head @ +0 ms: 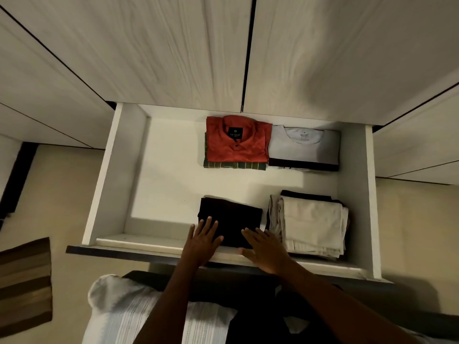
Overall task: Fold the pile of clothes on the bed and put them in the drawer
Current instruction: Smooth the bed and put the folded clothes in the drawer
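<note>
Drawer (109,184) pulled fully out under the white wood-grain wardrobe doors (173,50). Four stacks inside. Back row: orange collared shirt (237,142) on a green checked garment (234,165), touching a white t-shirt (304,145) that lies on something dark. Front right: beige folded trousers (311,223). Front centre: black folded garment (231,219). Left hand (202,240) flat, fingers straight and spread, resting on its near left corner. Right hand (264,249) likewise flat at its near right edge, fingers apart, gripping nothing. Striped brown mat (24,281) on the floor, left.
</note>
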Tool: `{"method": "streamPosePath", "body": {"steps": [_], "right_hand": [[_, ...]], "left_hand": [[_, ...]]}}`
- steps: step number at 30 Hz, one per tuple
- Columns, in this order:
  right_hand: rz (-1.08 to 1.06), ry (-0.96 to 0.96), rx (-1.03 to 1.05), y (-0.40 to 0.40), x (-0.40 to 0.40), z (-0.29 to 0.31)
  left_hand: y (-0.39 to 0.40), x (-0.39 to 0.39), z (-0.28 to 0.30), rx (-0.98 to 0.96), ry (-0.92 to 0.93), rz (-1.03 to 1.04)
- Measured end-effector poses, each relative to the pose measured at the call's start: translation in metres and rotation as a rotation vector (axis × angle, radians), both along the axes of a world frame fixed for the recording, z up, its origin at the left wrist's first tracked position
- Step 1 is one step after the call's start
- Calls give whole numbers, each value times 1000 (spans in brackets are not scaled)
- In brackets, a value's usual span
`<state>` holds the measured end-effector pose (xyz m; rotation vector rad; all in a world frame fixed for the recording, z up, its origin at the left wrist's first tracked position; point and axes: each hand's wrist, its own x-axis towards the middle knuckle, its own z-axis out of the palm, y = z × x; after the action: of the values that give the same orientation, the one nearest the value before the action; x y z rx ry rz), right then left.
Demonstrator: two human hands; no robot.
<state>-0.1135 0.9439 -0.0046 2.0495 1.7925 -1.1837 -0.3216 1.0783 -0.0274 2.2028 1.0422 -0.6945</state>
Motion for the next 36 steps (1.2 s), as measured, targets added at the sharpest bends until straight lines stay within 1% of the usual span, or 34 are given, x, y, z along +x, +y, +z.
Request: {"method": "streamPosePath", "body": {"steps": [3, 5, 7, 11, 14, 19, 22, 25, 33, 36], "right_hand": [[77, -9, 96, -37, 1, 10], [115, -16, 74, -55, 3, 11], [131, -66, 70, -59, 3, 11], [138, -109, 91, -58, 0, 16], [117, -139, 85, -58, 1, 16], [50, -181, 82, -40, 9, 14], [14, -215, 100, -23, 18, 9], [5, -232, 124, -2, 34, 4], [6, -309, 226, 70, 97, 0], [-22, -341, 263, 98, 118, -2]], "left_hand": [[-23, -11, 21, 77, -57, 58], [-42, -15, 34, 70, -34, 18], [-61, -18, 36, 104, -8, 1], [-73, -17, 34, 134, 24, 114], [-68, -15, 29, 133, -6, 85], [-48, -6, 23, 155, -50, 52], [-27, 5, 20, 180, -82, 10], [-3, 21, 16, 205, -114, 12], [64, 80, 12, 359, -208, -6], [81, 102, 14, 412, -217, 20]]}}
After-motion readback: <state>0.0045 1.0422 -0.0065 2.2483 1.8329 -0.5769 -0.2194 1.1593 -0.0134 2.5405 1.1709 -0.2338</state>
